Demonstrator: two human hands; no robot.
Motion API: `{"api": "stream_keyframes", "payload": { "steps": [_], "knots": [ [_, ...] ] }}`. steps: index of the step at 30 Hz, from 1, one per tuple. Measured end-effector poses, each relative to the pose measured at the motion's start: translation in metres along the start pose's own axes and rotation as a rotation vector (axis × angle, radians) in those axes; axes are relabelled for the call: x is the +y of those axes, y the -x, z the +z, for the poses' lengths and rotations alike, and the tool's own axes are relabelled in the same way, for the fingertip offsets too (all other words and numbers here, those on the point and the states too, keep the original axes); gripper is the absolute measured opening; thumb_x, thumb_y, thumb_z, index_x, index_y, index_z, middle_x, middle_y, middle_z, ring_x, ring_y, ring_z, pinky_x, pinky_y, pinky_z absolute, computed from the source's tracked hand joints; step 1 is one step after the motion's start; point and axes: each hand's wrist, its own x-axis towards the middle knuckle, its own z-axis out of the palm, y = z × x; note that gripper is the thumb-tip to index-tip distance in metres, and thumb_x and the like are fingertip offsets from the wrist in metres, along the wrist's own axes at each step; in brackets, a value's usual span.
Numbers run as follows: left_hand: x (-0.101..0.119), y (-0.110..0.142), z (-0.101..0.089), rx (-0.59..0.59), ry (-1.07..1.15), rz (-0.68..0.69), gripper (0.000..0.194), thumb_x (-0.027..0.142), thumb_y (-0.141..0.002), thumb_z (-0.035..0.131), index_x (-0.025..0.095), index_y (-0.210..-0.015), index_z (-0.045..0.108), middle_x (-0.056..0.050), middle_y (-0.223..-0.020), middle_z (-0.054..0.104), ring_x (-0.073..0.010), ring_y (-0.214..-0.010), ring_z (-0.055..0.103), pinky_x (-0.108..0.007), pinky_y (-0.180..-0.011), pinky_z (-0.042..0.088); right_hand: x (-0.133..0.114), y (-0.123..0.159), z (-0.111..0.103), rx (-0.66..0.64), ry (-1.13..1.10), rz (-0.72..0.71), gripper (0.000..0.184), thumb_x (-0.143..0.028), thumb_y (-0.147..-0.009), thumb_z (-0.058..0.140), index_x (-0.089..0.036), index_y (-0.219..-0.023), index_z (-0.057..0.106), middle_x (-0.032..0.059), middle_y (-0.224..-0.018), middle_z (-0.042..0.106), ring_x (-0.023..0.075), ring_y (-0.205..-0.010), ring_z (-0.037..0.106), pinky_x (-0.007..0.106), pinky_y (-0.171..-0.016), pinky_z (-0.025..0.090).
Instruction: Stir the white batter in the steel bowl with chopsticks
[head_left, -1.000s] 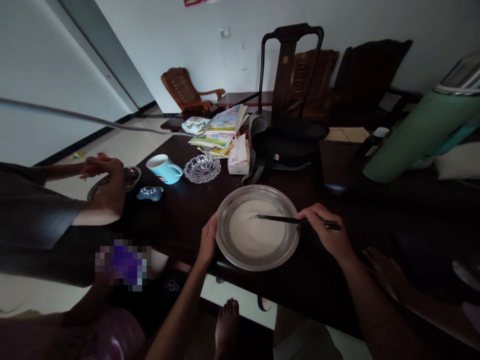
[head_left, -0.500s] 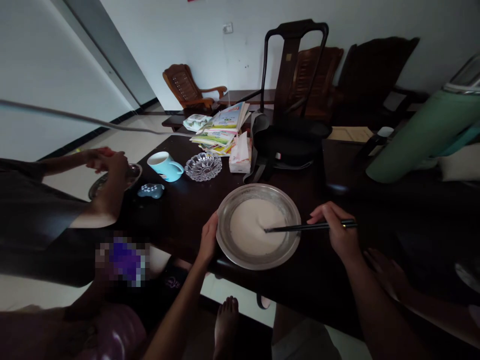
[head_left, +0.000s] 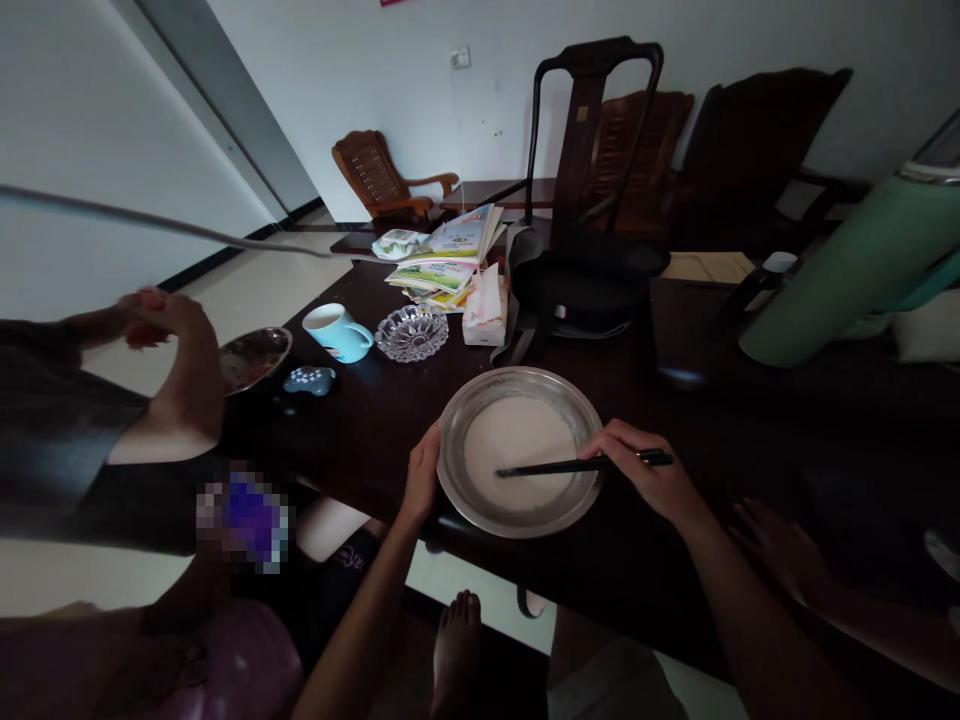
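A round silver metal bowl (head_left: 455,480) shows a softly shiny rim around smooth, matt off-white batter (head_left: 517,440). Glossy dark-brown wood forms the table (head_left: 360,430). Nearby are a smooth, glossy light-blue mug (head_left: 339,335), a clear, ridged, glass-like dish (head_left: 412,334) and a dull black cloth bag (head_left: 585,285).

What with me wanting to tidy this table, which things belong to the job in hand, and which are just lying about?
In use:
metal bowl, left hand against its side
pale mixture in it
black chopsticks, in the right hand, tips in the mixture

Apparently just lying about:
blue mug
glass dish
tissue pack
booklets
black bag
green flask
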Motion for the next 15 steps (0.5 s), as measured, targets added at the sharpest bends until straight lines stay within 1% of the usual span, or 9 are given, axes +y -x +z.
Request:
{"api": "stream_keyframes", "payload": {
  "steps": [1,2,5,6,8,11,12,13,15],
  "knots": [
    [0.0007,0.0003,0.0000,0.002,0.000,0.001,0.054,0.053,-0.086,0.045,0.014,-0.117,0.066,-0.009,-0.125,0.065,-0.0272,-0.122,0.054,-0.040,-0.109,0.034,0.0000,0.0000,0.0003,-0.004,0.028,-0.020,0.030,-0.040,-0.091,0.052,-0.023,-0.076,0.072,0.0029,-0.078,0.072,0.0195,-0.078,0.065,0.032,-0.075,0.047],
    [0.0016,0.0006,0.0001,0.000,0.000,0.004,0.054,0.053,-0.087,0.045,0.015,-0.117,0.066,-0.009,-0.125,0.065,-0.0270,-0.122,0.054,-0.040,-0.109,0.034,0.0008,0.0001,-0.0004,0.044,0.045,-0.028,0.028,-0.040,-0.090,0.054,-0.023,-0.078,0.072,0.0032,-0.079,0.072,0.0201,-0.079,0.066,0.033,-0.077,0.047],
    [0.0048,0.0016,0.0004,-0.016,-0.002,0.018,0.052,0.052,-0.087,0.044,0.016,-0.117,0.067,-0.008,-0.125,0.066,-0.0267,-0.122,0.054,-0.039,-0.108,0.034,0.0053,0.0013,-0.0056,0.304,0.013,0.022,0.029,-0.043,-0.091,0.051,-0.023,-0.082,0.070,0.0018,-0.070,0.071,0.0192,-0.071,0.065,0.033,-0.073,0.047],
    [0.0055,0.0018,0.0004,-0.017,-0.006,0.022,0.052,0.052,-0.086,0.045,0.016,-0.117,0.067,-0.008,-0.124,0.066,-0.0268,-0.122,0.054,-0.039,-0.108,0.034,0.0062,0.0017,-0.0068,0.353,-0.014,0.042,0.031,-0.043,-0.092,0.049,-0.023,-0.081,0.069,0.0010,-0.064,0.069,0.0184,-0.067,0.064,0.032,-0.071,0.046],
    [0.0061,0.0018,0.0003,-0.015,-0.010,0.026,0.052,0.052,-0.086,0.045,0.016,-0.116,0.067,-0.008,-0.124,0.066,-0.0270,-0.121,0.054,-0.039,-0.108,0.034,0.0053,0.0023,-0.0062,0.306,-0.049,0.050,0.035,-0.044,-0.094,0.046,-0.022,-0.078,0.069,0.0003,-0.060,0.067,0.0175,-0.062,0.063,0.031,-0.068,0.046],
    [0.0051,0.0014,-0.0001,-0.019,-0.011,0.031,0.053,0.052,-0.086,0.044,0.016,-0.117,0.067,-0.007,-0.124,0.066,-0.0271,-0.121,0.054,-0.040,-0.108,0.035,-0.0001,0.0017,-0.0008,0.067,-0.007,-0.016,0.033,-0.042,-0.093,0.049,-0.023,-0.076,0.071,0.0020,-0.070,0.072,0.0186,-0.071,0.066,0.032,-0.072,0.047],
    [0.0046,0.0013,-0.0003,-0.020,-0.013,0.033,0.053,0.053,-0.087,0.044,0.016,-0.117,0.067,-0.007,-0.125,0.066,-0.0271,-0.121,0.054,-0.040,-0.108,0.035,-0.0014,0.0013,0.0005,0.034,0.023,-0.045,0.031,-0.041,-0.092,0.050,-0.023,-0.077,0.071,0.0024,-0.075,0.073,0.0192,-0.074,0.067,0.032,-0.074,0.047],
    [0.0042,0.0012,-0.0004,-0.019,-0.014,0.035,0.053,0.053,-0.087,0.044,0.017,-0.117,0.067,-0.007,-0.125,0.066,-0.0271,-0.121,0.054,-0.040,-0.108,0.034,-0.0021,0.0010,0.0011,0.042,0.051,-0.064,0.029,-0.040,-0.091,0.052,-0.024,-0.077,0.072,0.0028,-0.078,0.073,0.0196,-0.077,0.067,0.033,-0.076,0.047],
    [0.0035,0.0011,-0.0006,-0.012,-0.016,0.040,0.053,0.053,-0.087,0.044,0.017,-0.116,0.067,-0.007,-0.125,0.066,-0.0268,-0.122,0.053,-0.040,-0.109,0.034,-0.0010,0.0011,-0.0001,0.149,0.070,-0.054,0.028,-0.040,-0.091,0.053,-0.024,-0.077,0.071,0.0028,-0.078,0.073,0.0195,-0.077,0.067,0.032,-0.074,0.048]
  ]
}}
